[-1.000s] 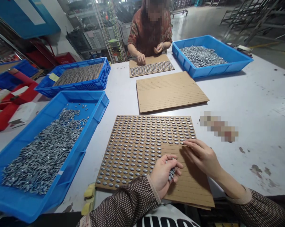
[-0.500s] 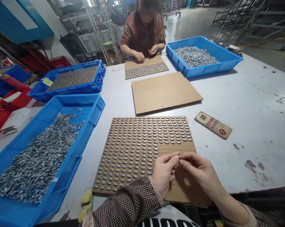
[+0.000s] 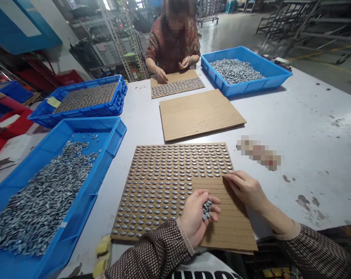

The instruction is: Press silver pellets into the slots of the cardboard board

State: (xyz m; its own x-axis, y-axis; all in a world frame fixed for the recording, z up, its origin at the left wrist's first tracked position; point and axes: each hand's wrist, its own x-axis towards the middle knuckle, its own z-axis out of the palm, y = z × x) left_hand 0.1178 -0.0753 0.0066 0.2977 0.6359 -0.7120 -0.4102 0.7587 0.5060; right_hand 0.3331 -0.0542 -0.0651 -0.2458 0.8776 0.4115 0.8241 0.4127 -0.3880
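A slotted cardboard sheet (image 3: 222,228) lies in front of me, most of its slots filled with small grey oval metal pieces (image 3: 169,174). My left hand (image 3: 195,217) rests over the sheet's near part, cupped around a small heap of the metal pieces (image 3: 206,209). My right hand (image 3: 245,188) is at the end of a partly filled row on the sheet's right side, its fingertips pinched down on the cardboard; whether a piece is under them I cannot make out.
A blue bin (image 3: 111,135) of loose metal pieces stands to my left, a blue crate (image 3: 117,100) with a filled sheet behind it. An unfilled cardboard sheet (image 3: 198,114) lies further on. Across the table a person (image 3: 172,42) fills another sheet beside a blue bin (image 3: 277,75).
Half a second ago my hands met, fingertip to fingertip, above the sheet. Now they have parted: the right has gone up to the row's end and the left has sunk back.
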